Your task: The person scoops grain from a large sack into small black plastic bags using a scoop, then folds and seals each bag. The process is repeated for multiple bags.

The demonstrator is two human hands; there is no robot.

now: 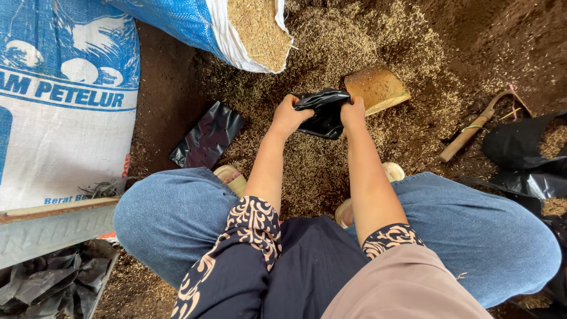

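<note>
I crouch over a ground covered with rice husk [348, 47] and dark soil. A small black plastic bag [323, 112] is gripped between both hands, just above the husk. My left hand [287, 116] pinches its left edge and my right hand [353, 110] pinches its right edge. Just beyond the bag lies a flat tan scoop [378, 87] dusted with husk. Another flat black plastic bag [207, 134] lies on the ground to the left of my left hand.
An open blue-and-white woven sack [236, 29] full of husk lies at the top. A large printed sack [59, 100] stands at the left. A wooden-handled tool [472, 129] and filled black bags [531, 159] are at the right. More empty black bags [53, 283] sit in a tray at bottom left.
</note>
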